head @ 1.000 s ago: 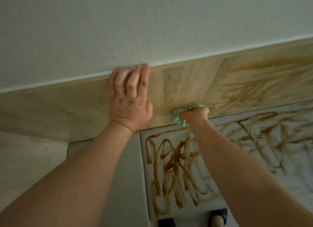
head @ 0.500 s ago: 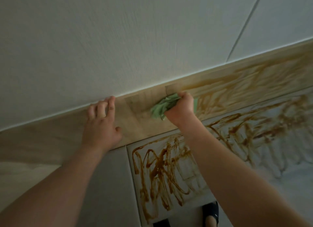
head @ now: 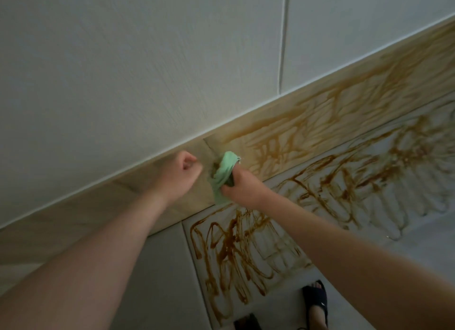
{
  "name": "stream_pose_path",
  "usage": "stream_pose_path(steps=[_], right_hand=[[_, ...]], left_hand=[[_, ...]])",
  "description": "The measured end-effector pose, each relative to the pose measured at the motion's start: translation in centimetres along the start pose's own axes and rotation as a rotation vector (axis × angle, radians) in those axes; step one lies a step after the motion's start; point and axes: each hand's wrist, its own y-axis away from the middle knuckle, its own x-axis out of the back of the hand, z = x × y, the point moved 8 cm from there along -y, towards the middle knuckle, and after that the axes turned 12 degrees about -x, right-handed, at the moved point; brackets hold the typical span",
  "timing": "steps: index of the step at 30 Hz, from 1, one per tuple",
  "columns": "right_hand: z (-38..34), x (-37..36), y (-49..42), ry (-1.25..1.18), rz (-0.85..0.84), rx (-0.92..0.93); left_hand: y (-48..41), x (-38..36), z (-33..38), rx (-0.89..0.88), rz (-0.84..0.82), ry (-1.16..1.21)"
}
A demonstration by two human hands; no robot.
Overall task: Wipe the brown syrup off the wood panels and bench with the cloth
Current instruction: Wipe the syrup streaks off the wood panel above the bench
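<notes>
Gripping the green cloth [head: 225,174], the right hand [head: 242,185] presses it on the wood panel [head: 320,123] above the bench [head: 157,268]. The left hand [head: 181,176] is clenched, empty.

Left hand [head: 182,174] just beside cloth [head: 225,173]; free wood panel [head: 320,123] rightward

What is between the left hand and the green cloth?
Only a narrow strip of wood panel with a joint line, beside the cloth; head view.

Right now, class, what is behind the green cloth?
The right hand holds the green cloth against the wood panel. Brown syrup streaks show on the panel to its right; whether syrup lies under the cloth itself cannot be seen.
</notes>
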Motion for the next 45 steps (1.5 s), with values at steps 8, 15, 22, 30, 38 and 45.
stream_pose_path(steps=[8,15,22,30,38,45], right_hand=[[2.6,2.7,1.6,-0.185,-0.038,0.038],[6.3,5.8,2.0,-0.555,0.099,-0.057],[4.6,4.5,1.4,-0.519,-0.02,0.025],[4.9,6.6,0.9,-0.684,0.03,-0.005],[4.7,7.8,-0.2,-0.556,0.172,-0.037],[7.7,5.9,-0.6,-0.67,0.212,-0.151]], left_hand=[[-1.8,-4.4,1.7,0.05,-0.115,0.208],[-2.1,-4.9,3.3,0.175,0.013,0.738],[-2.5,-5.2,3.4,0.13,-0.123,0.862],[-2.6,-4.7,0.0,0.153,-0.132,0.618],[-1.4,-6.8,2.4,-0.002,-0.505,0.218],[-1.9,-6.6,2.6,0.22,-0.34,0.798]])
